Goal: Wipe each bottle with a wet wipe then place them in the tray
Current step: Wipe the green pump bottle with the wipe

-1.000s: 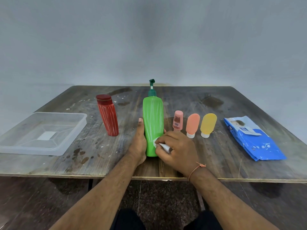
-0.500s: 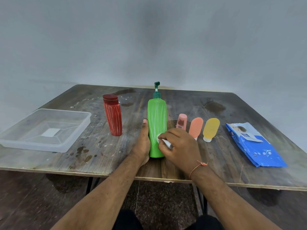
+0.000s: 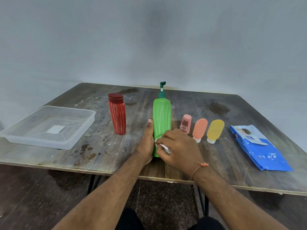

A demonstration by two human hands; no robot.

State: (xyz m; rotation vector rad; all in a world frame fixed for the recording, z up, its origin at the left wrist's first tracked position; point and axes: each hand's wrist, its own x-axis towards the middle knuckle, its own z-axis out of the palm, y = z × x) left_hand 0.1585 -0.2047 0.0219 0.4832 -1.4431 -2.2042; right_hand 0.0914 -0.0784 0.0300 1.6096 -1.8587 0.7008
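Left hand (image 3: pixel 147 143) cupped against the left side of the green pump bottle (image 3: pixel 162 120), thumb straight up along it, far fingers hidden behind; right hand (image 3: pixel 178 146) curled round a bunched wet wipe (image 3: pixel 163 146), pressing it low on the bottle's front. Bottle upright near the table's (image 3: pixel 232 163) front edge, middle of the row, red bottle (image 3: pixel 117 113) to its left, three small tubes (image 3: pixel 200 129) to its right, clear tray (image 3: pixel 79 136) empty at far left. Best done with long strokes from base up to the pump neck, turning the bottle under the steadying hand so the ribbed grooves all get covered, keeping pressure light so the tall body stays upright
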